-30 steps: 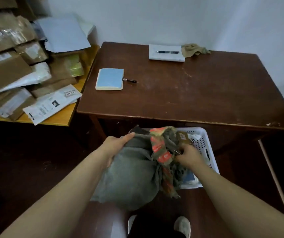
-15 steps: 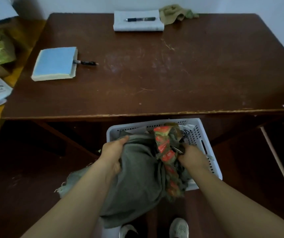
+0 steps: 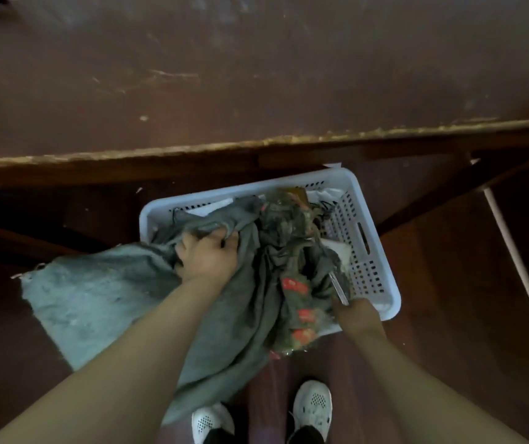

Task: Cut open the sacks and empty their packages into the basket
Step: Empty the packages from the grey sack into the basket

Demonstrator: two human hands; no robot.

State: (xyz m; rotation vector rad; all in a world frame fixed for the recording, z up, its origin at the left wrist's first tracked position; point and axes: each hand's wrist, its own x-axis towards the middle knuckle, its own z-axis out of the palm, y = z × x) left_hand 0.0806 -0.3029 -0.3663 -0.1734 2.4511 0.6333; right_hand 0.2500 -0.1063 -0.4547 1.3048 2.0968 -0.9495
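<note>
Since 0.5 s ago the view has tipped steeply down, so only the near part of the desk [image 3: 256,75] shows, and the sack [image 3: 224,315] has slumped lower, spreading out to the left over the floor [image 3: 448,299]. The left hand [image 3: 208,254] has shifted forward over the near left part of the white basket [image 3: 375,251] and grips a bunched fold of the grey sack. The right hand [image 3: 357,315] has drawn back to the basket's near rim and is curled round a slim metal blade [image 3: 338,288], whose tip points into the sack's ragged, red-taped neck [image 3: 298,312]. That neck lies over the basket, where pale packages [image 3: 341,251] show beside it. 2 white shoes [image 3: 312,405] stand below the sack.
</note>
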